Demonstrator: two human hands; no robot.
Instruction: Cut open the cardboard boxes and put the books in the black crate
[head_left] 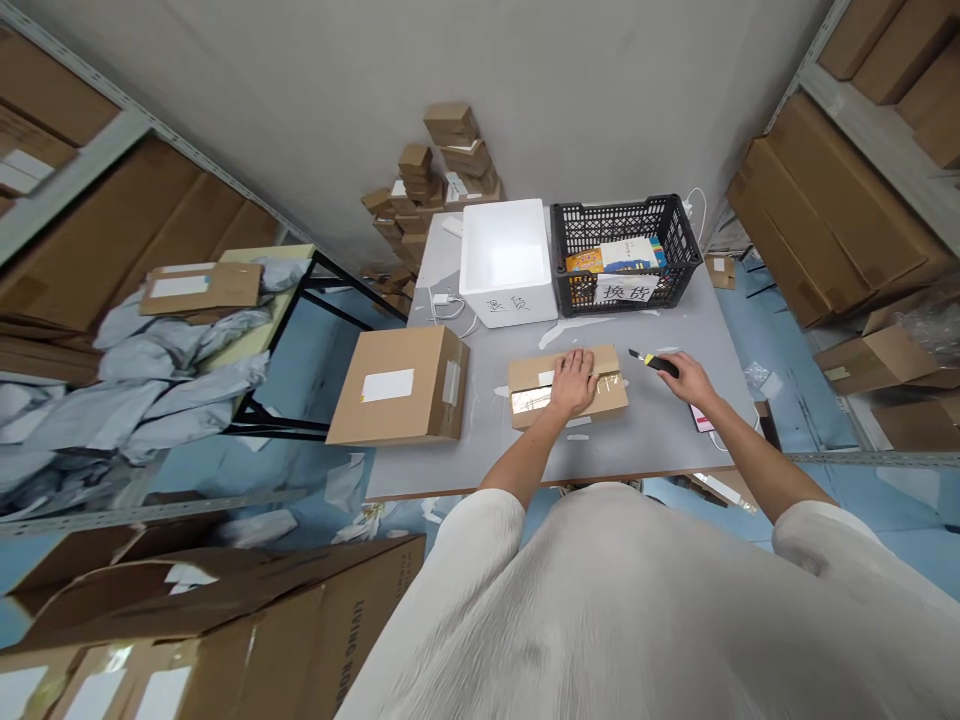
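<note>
With the left hand [574,383], fingers outstretched, on the taped box [607,398] atop the table [480,455], the right hand [687,380], fingers gripping the cutter [655,362], should steer its blade clear of them.

Small carton [536,390]: on table [660,435] | large carton [397,385]: left | tub [517,303]: behind small carton | crate [576,292]: right of tub

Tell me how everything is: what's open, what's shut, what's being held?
Small box: flaps down, shiny tape on it, left hand on top.
Knife: held in right hand, tip toward small box.
Big box: looks shut.
White bin: open on top.
Black basket: open on top, partly filled.
Phone: partly hidden, screen seems lit.
</note>
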